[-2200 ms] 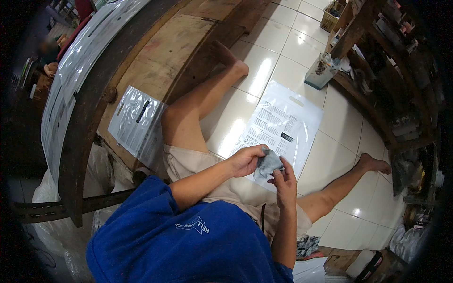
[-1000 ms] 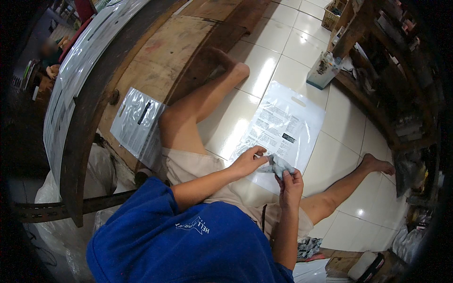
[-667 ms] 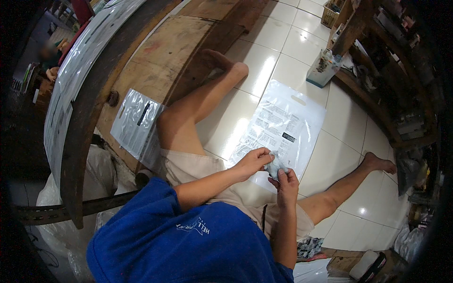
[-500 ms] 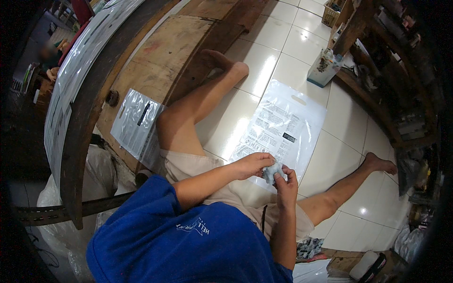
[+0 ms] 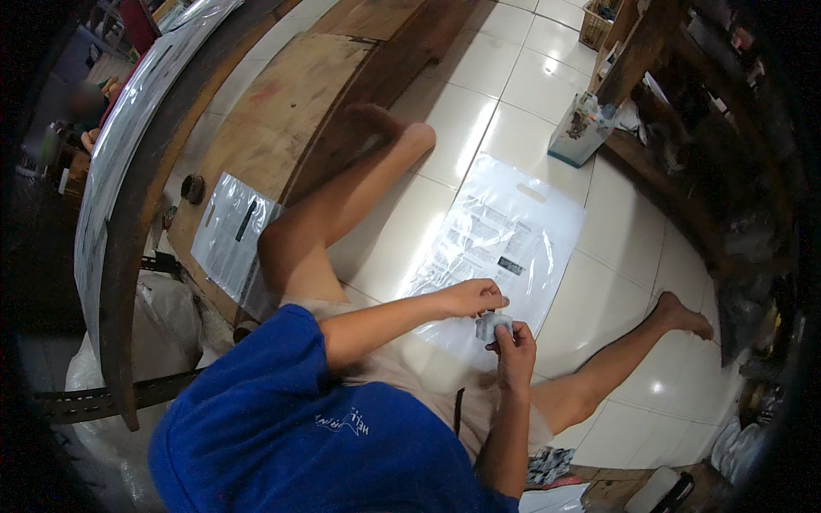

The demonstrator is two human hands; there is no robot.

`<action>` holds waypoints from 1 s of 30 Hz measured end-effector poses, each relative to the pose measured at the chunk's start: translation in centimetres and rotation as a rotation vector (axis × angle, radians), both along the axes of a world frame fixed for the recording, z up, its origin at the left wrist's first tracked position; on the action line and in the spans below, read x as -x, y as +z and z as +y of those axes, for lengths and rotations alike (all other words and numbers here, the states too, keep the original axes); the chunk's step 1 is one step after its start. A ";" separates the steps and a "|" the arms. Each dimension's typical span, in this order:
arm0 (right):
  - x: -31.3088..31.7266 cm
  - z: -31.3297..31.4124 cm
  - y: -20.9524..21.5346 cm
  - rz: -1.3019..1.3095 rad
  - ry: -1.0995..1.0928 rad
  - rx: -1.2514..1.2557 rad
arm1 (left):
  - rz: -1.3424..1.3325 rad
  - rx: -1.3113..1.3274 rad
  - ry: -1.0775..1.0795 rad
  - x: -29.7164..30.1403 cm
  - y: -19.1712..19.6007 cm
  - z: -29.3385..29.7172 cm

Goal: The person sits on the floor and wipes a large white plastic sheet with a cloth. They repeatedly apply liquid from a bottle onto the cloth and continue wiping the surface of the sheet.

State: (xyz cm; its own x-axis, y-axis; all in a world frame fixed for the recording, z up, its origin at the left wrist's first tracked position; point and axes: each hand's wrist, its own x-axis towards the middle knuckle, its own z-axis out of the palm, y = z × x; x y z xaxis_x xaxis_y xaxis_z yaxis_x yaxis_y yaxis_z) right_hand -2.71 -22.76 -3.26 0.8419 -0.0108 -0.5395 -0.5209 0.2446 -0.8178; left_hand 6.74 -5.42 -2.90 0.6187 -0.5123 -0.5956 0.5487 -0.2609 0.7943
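A crumpled pale grey cloth point(image 5: 491, 326) is pinched between the thumb and fingers of my right hand point(image 5: 516, 352). My left hand point(image 5: 473, 297) is just above the cloth, its fingertips drawn together; whether anything thin is between them is too small to tell. Under and beyond both hands, a clear plastic bag point(image 5: 547, 231) with dark print and a cut-out handle lies flat on the tiled floor between my legs. A second, similar printed plastic bag point(image 5: 229, 232) rests on the wooden boards by my left knee.
Long wooden boards point(image 5: 291, 111) run along my left, beside a curved-looking bench edge covered with plastic sheets point(image 5: 128, 128). A translucent container point(image 5: 581, 128) stands on the white tiles point(image 5: 462, 111) at the far right, near dark wooden shelving. Another person sits far left.
My left hand has come off the grey cloth and sits slightly above it. The right hand keeps the cloth, now a little lower. The whole view has shifted slightly.
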 end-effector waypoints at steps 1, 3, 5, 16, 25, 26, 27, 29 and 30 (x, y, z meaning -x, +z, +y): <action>-0.7 -0.3 0.1 0.009 -0.027 0.018 | -0.060 -0.072 -0.022 -1.7 0.2 -0.5; -1.9 -0.4 1.1 -0.167 -0.171 -0.007 | -0.394 -0.093 0.025 -5.9 -3.9 -1.0; -3.0 -1.6 1.3 -0.247 -0.258 -0.054 | -0.575 -0.183 0.062 -11.9 -3.5 -2.5; -7.8 -8.5 -0.7 -0.241 -0.307 -0.159 | -0.900 -0.062 0.349 -37.3 -2.6 -10.0; -8.6 -9.9 0.3 -0.265 -0.434 -0.138 | -1.485 -0.150 -0.143 -22.4 4.9 -3.8; -8.3 -9.4 1.0 -0.273 -0.443 -0.140 | -1.432 -0.180 -0.241 -19.5 6.4 -2.6; -7.8 -8.9 1.5 -0.275 -0.457 -0.134 | -1.411 -0.214 -0.311 -16.9 7.4 -1.9; -6.7 -8.3 1.8 -0.334 -0.418 -0.119 | -1.367 -0.313 -0.451 -12.8 9.0 -0.7; -6.5 -8.1 1.6 -0.348 -0.396 -0.092 | -1.375 -0.335 -0.463 -11.3 9.4 0.0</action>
